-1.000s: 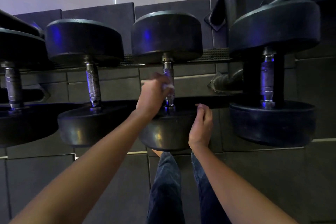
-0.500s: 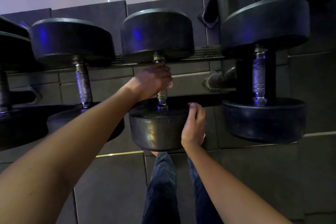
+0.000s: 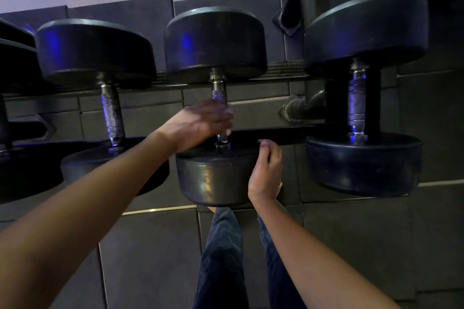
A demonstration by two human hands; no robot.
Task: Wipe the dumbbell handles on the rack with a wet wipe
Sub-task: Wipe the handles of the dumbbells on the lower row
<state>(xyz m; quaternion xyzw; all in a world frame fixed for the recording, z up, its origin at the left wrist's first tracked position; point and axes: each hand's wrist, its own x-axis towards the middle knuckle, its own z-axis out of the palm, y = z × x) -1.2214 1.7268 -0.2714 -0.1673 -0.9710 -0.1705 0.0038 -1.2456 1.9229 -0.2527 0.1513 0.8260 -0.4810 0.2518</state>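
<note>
Below, at lower centre, our right hand (image 3: 266, 173) leans on the near head (image 3: 216, 178) of the middle dumbbell, likely to steady it; whether it truly grips we cannot tell. Beyond it, our blurred left hand (image 3: 200, 125) wraps round the steel handle (image 3: 219, 90) at mid-frame, a pale fleck, apparently the wet wipe (image 3: 228, 132), at its fingertips. Bare metal shows above the fist, dull and blue-lit, on the rack (image 3: 276, 136).
</note>
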